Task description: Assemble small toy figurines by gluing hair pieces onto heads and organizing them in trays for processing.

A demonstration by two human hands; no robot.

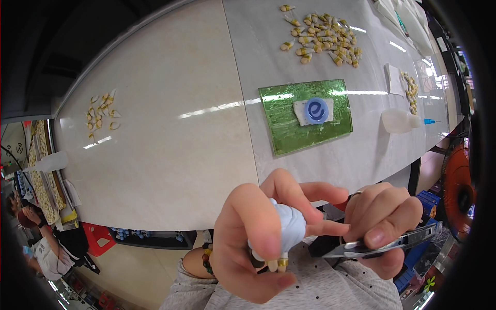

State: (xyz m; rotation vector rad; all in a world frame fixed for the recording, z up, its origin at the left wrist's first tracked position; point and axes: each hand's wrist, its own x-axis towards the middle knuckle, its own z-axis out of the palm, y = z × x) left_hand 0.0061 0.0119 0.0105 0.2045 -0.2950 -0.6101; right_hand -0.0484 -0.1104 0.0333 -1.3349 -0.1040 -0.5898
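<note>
My left hand [253,232] is closed around a small light-blue figurine [291,223], with cream and gold parts showing at its lower end. The fingers hide much of it. In my right hand [385,222] is a metal utility knife [361,252], its blade pointing left toward the figurine's lower end. From this angle I cannot tell whether the blade touches it. Both hands are above my lap, just off the table's near edge.
A green slab [281,137] carries a round blue cap [316,110] on white paper. Small cream-and-gold pieces [325,39] lie heaped behind it, others [101,111] at the left. A squeeze bottle [398,121] with a blue needle tip lies right. An orange fan [457,188] stands beyond.
</note>
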